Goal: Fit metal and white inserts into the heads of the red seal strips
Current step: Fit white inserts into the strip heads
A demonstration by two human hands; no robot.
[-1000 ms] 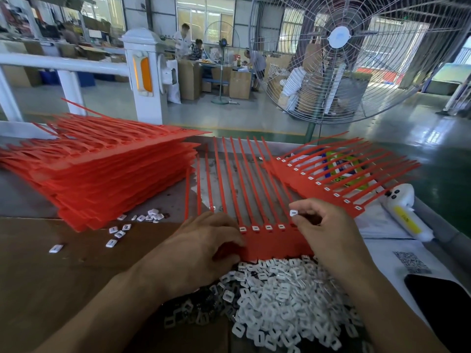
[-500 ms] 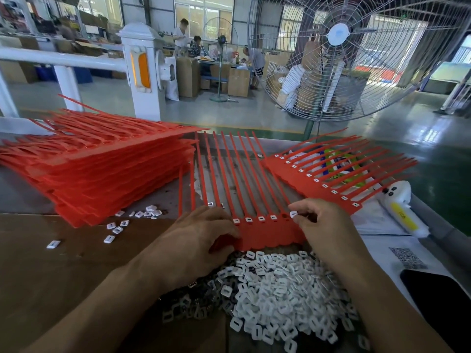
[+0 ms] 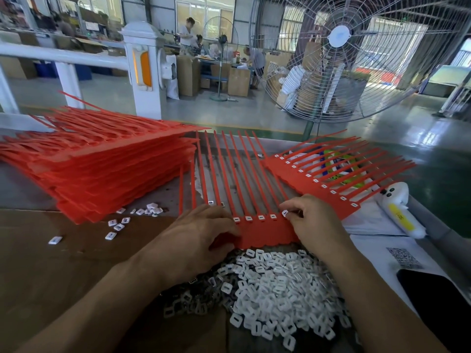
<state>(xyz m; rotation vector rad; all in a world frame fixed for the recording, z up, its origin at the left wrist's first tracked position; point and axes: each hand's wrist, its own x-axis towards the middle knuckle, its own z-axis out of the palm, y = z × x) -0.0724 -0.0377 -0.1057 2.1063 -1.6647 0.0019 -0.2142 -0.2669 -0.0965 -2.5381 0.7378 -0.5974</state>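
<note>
A comb of joined red seal strips (image 3: 265, 231) lies flat in front of me, tails pointing away. Several of its heads hold white inserts. My left hand (image 3: 196, 240) rests on the comb's left part, fingers curled down over the heads, hiding them. My right hand (image 3: 312, 220) pinches a small white insert (image 3: 285, 213) at the rightmost head. A heap of white inserts (image 3: 283, 286) lies just below the comb, with darker metal inserts (image 3: 193, 301) at its left edge.
A tall stack of red strip combs (image 3: 102, 169) fills the left. A fitted comb (image 3: 328, 179) lies angled at the right, beside a white handheld device (image 3: 397, 210). Loose inserts (image 3: 114, 225) dot the cardboard. A dark phone (image 3: 438, 299) lies at right. A large fan (image 3: 339, 52) stands behind.
Both hands stay on the comb; my right hand keeps pinching the white insert at the rightmost head. The view shifted slightly.
</note>
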